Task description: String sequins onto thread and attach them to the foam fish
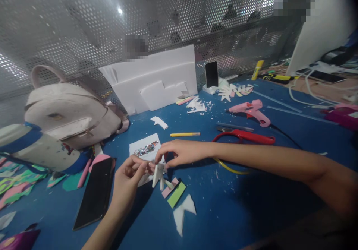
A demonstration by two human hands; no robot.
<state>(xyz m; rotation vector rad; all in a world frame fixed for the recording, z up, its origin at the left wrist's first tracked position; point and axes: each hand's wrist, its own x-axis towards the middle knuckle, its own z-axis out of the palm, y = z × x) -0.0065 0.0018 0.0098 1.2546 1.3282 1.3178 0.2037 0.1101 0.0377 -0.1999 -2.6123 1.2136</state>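
Note:
My left hand [129, 175] pinches a small white foam cutout [158, 172] between thumb and fingertips. The fingers of my right hand [177, 152] bend over the same cutout from the other side, thumb and index close around its top edge. Just behind it lies a sheet of white paper [134, 146] with a strip of multicoloured glitter [147, 148] on it. Beside the cutout, towards me, are a pink and a green paper strip [176, 195]. A larger white foam piece with pointed ends [183, 213] rests nearer the front.
Left are a phone [96, 192], a bottle [53, 149] and a pale backpack [67, 108]. A yellow marker [185, 134] lies behind my right hand. Red-handled scissors [251, 136] and a pink glue gun [250, 110] lie right. White foam boards [167, 75] stand at the back.

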